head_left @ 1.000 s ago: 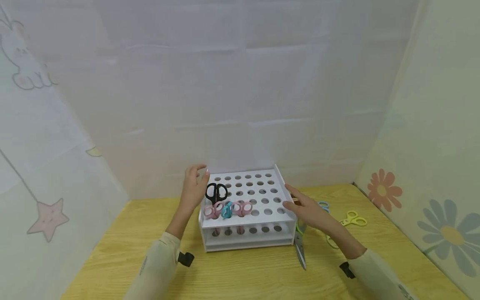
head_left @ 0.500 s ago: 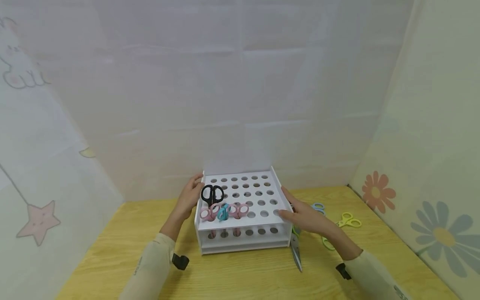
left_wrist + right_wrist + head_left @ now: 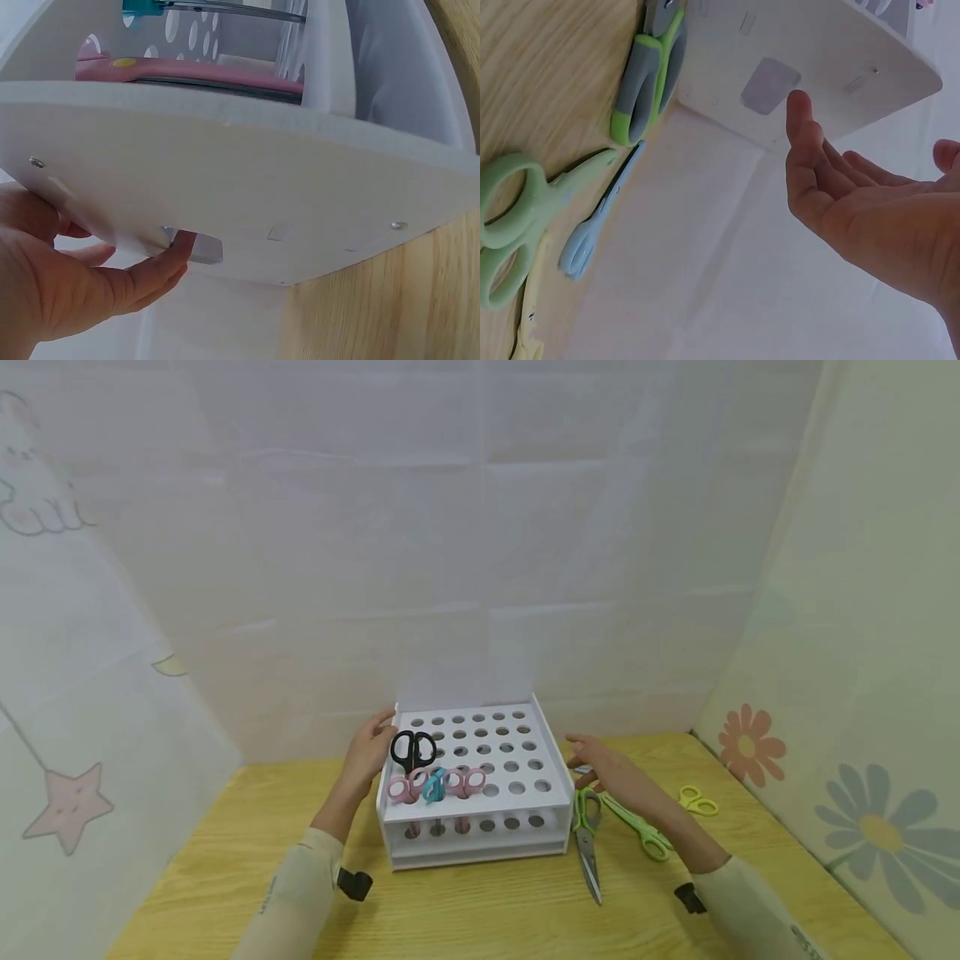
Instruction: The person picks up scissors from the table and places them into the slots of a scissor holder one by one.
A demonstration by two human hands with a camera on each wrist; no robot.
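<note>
A white rack with rows of round holes stands on the table. Black-handled scissors, two pairs of pink scissors and teal scissors hang in its left holes. My left hand is at the rack's left side; in the left wrist view a fingertip reaches into the slot of the side panel. Beyond the right panel, my right hand hangs with loosely bent fingers and holds nothing. Below it lie grey-and-green scissors, close to the rack.
Light green scissors and yellow scissors lie right of the rack. Blue scissors show in the right wrist view. A pale sheet wall stands close behind the rack, and printed walls flank the wooden table.
The rack has shifted a little left, away from the grey-and-green scissors. My right hand has come off its right side. My left hand has settled against the left side.
</note>
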